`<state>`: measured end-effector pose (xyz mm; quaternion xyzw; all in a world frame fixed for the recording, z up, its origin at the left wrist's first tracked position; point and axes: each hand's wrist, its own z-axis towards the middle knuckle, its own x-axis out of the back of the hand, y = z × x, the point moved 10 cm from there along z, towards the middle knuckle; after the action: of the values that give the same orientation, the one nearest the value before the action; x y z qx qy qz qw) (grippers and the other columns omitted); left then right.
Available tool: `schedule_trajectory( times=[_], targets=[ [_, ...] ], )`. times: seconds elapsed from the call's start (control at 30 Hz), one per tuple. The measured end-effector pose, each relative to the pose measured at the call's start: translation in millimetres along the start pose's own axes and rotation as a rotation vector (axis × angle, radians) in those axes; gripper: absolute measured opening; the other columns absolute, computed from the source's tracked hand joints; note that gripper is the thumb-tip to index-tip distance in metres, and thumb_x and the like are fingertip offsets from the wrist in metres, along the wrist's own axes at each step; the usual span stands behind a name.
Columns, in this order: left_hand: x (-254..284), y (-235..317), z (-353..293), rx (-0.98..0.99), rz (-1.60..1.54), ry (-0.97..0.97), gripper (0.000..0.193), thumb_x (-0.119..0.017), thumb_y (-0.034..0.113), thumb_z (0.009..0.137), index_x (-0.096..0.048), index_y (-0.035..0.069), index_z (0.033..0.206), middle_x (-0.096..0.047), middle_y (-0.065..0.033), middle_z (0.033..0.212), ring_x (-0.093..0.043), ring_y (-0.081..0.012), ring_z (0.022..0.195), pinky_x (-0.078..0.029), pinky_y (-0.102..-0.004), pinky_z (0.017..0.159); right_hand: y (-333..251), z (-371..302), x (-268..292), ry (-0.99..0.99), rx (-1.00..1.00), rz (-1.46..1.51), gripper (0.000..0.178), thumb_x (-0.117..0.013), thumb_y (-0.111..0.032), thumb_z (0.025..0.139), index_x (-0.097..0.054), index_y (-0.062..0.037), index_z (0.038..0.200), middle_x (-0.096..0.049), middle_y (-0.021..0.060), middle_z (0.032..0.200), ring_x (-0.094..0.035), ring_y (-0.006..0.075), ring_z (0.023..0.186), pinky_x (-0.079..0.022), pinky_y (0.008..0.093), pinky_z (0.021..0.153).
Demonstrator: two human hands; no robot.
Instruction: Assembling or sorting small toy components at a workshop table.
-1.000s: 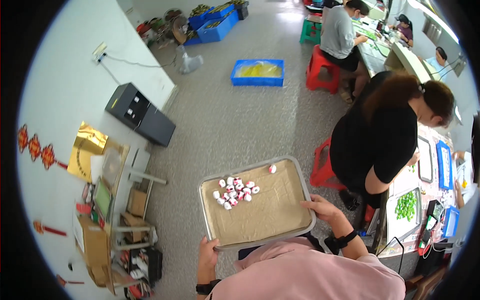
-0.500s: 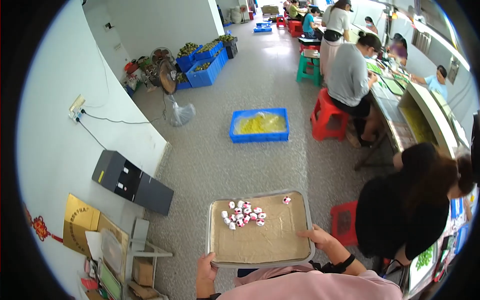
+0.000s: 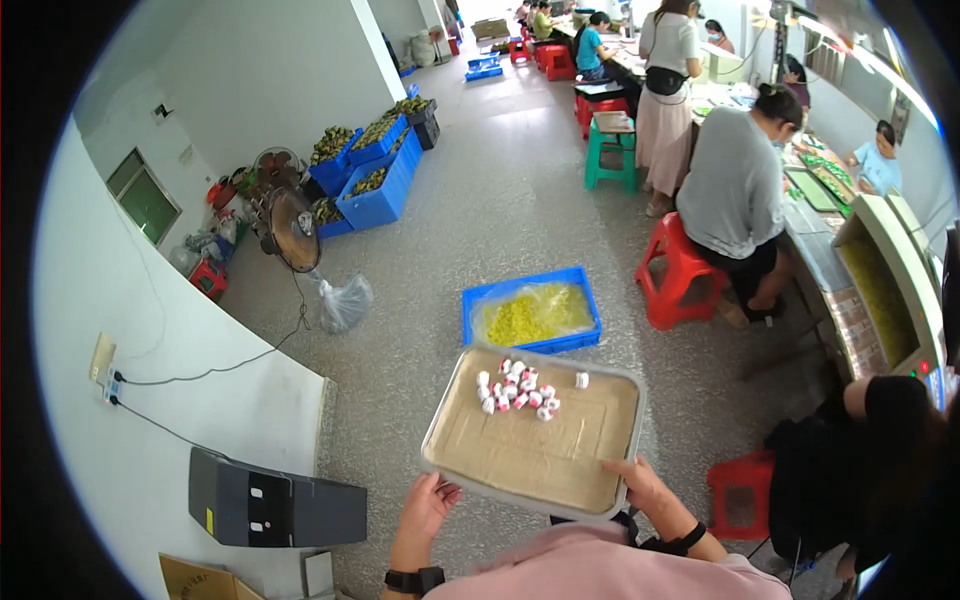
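A shallow metal tray [image 3: 478,480] with a brown-lined bottom is held level-ish in front of me, turned slightly. Several small white balls with red and black marks [image 3: 520,385] lie clustered toward its far left part. A single ball [image 3: 582,380] sits apart near the far right. My right hand [image 3: 645,485] grips the near right edge, thumb over the rim. At the near left corner, my left hand [image 3: 428,508] holds the tray with curled fingers, partly hidden at the rim.
Just beyond the tray, a blue crate [image 3: 470,318] of yellow-green pieces stands on the floor. A water dispenser [image 3: 330,512] and a standing fan [image 3: 295,230] are at left. Red stools [image 3: 680,270] and seated people line the workbench [image 3: 820,255] at right.
The floor crate, stools and seated people now appear closer and lower in view. The tray has turned a little, and the balls on it have shifted. Both hands stay at the tray.
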<state>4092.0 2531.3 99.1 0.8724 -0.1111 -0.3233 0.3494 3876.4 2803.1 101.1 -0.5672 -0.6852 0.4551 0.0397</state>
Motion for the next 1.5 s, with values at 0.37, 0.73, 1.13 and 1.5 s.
schedule_trajectory(
  times=[0.37,0.73,1.13,1.5],
  targets=[
    [52.5,173.9,152.0,0.080,-0.021,0.143,0.025,-0.050,0.016,0.086,-0.051,0.004,0.108,-0.059,-0.0085,0.093,-0.056,-0.0183,0.080,-0.049,-0.0319,0.073,-124.5,263.9,-173.5,0.093,0.130,-0.023,0.041,-0.057,-0.008,0.074,-0.048,0.0043,0.112,-0.058,0.0140,0.102,-0.058,0.0248,0.090,-0.047,0.0360,0.079],
    [177.8,355.6,362.6,0.115,0.055,0.104,0.018,-0.049,0.013,0.086,-0.053,0.005,0.101,-0.059,-0.0070,0.090,-0.056,-0.0145,0.077,-0.047,-0.0275,0.070,-102.0,445.5,-350.3,0.187,0.230,0.309,0.047,-0.051,-0.004,0.076,-0.038,0.0044,0.121,-0.052,0.0155,0.113,-0.053,0.0279,0.100,-0.044,0.0391,0.088],
    [102.5,482.4,662.3,0.231,0.264,-0.206,0.017,-0.046,0.010,0.085,-0.053,0.004,0.100,-0.060,-0.0075,0.086,-0.058,-0.0182,0.074,-0.049,-0.0319,0.067,-135.1,632.6,-422.7,0.338,0.348,0.425,0.050,-0.051,-0.001,0.073,-0.038,0.0039,0.121,-0.052,0.0164,0.114,-0.053,0.0302,0.101,-0.043,0.0422,0.090],
    [-35.7,637.5,926.3,0.211,0.189,-0.201,0.016,-0.048,0.010,0.083,-0.053,0.006,0.098,-0.060,-0.0079,0.086,-0.058,-0.0192,0.074,-0.050,-0.0331,0.067,-321.7,830.1,-482.8,0.406,0.449,0.510,0.042,-0.055,-0.002,0.074,-0.044,0.0046,0.115,-0.056,0.0149,0.106,-0.057,0.0267,0.093,-0.046,0.0388,0.083]
  ],
)
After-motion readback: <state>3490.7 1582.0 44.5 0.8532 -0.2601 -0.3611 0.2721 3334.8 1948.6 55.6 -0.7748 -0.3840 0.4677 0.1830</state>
